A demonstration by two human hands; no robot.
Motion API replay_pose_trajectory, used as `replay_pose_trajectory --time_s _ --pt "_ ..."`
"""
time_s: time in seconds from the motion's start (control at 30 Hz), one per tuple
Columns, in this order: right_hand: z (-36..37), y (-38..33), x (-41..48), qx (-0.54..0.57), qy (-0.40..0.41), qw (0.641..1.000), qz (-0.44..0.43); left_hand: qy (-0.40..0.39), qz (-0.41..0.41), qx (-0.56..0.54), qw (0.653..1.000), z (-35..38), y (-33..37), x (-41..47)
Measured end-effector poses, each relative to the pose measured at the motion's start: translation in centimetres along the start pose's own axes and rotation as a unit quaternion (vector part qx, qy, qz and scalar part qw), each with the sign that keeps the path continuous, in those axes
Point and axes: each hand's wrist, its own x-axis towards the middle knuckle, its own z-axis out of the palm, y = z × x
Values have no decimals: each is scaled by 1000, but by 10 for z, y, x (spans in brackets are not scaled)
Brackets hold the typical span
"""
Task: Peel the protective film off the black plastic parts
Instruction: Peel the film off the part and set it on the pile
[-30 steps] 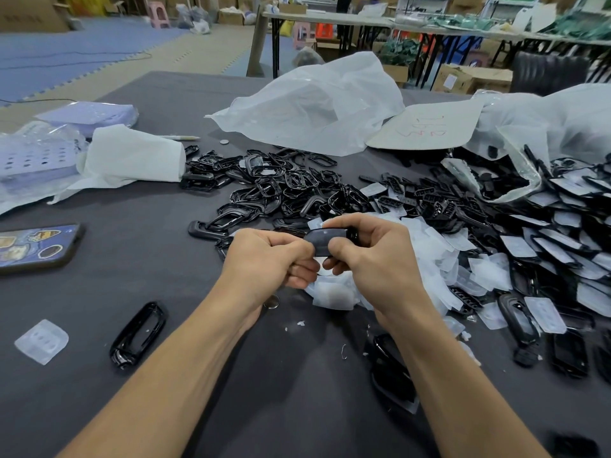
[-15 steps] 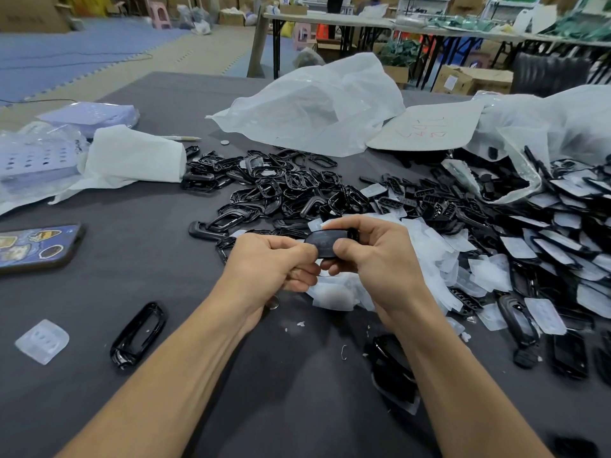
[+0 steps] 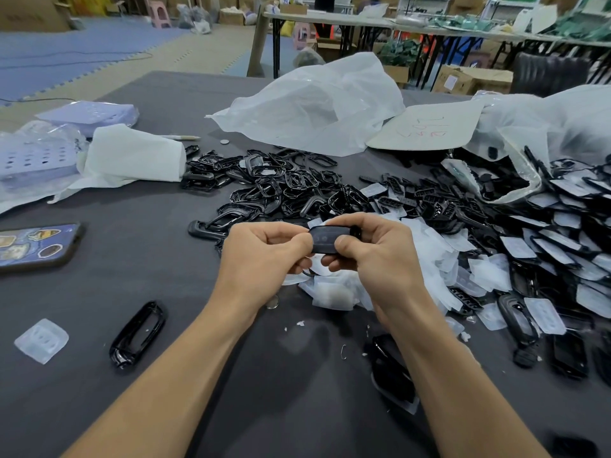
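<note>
A small black plastic part is held over the table between both hands. My right hand grips its right end with thumb on top. My left hand pinches its left edge with thumb and forefinger; whether film is between them I cannot tell. Under the hands lies a heap of peeled clear films. Black frames are piled behind. Parts with white film cover the right side.
A single black frame and a clear film piece lie at the front left. A phone lies at the left edge. White plastic bags and a cardboard sheet sit at the back. Another black part lies below my right forearm.
Both hands have stayed nearly in place. The black part has tilted slightly, showing more of its top face, and my left fingers have shifted along its left edge.
</note>
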Motion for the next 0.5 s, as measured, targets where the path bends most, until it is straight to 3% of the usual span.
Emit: replay_pose_trajectory --time_s 0.33,0.5 --pt "4 0 -3 -24 0 1000 5 53 50 80 994 -1 0 0" --pt "5 -4 -4 -10 8 1000 18 20 3 1 1000 0 -1 3"
